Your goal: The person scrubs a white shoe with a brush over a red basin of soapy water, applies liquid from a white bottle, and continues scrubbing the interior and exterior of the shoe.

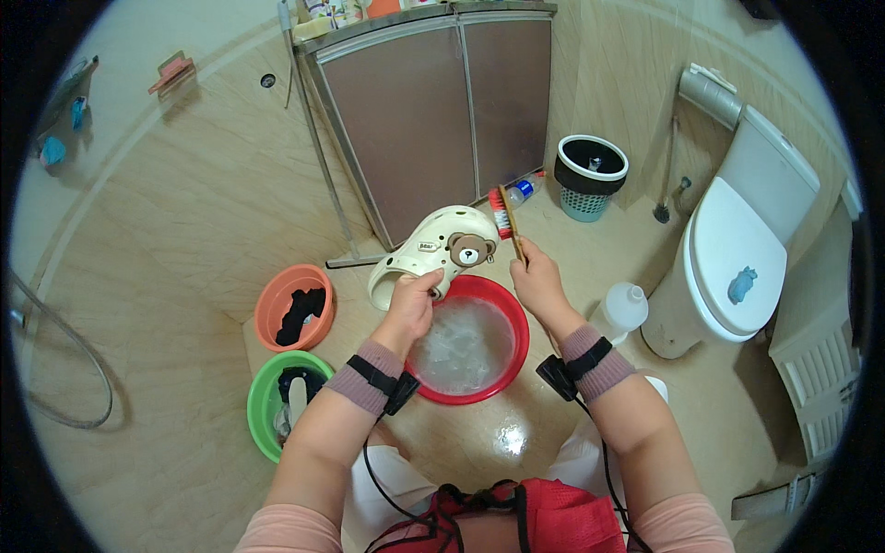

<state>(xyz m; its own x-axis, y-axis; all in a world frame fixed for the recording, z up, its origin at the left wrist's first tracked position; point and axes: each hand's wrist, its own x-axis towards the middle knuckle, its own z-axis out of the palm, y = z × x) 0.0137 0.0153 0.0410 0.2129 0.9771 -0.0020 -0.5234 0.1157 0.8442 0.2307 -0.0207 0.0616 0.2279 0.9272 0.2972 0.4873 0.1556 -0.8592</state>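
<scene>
- Crouched over a round red plastic basin (516, 318) of cloudy water, a person appears midway through scrubbing a cream foam clog with a brown bear charm (431, 251).
- Left hand (408, 309) grips the clog by its heel, holding it above the basin's far rim.
- Right hand (537, 281) is closed around a wooden brush with red bristles (506, 219), raised just beside the clog's toe.
- Next, bristles likely need bringing onto the clog.
- Dark items in the orange bowl (277, 293) and green bowl (262, 398) are hard to identify.
</scene>
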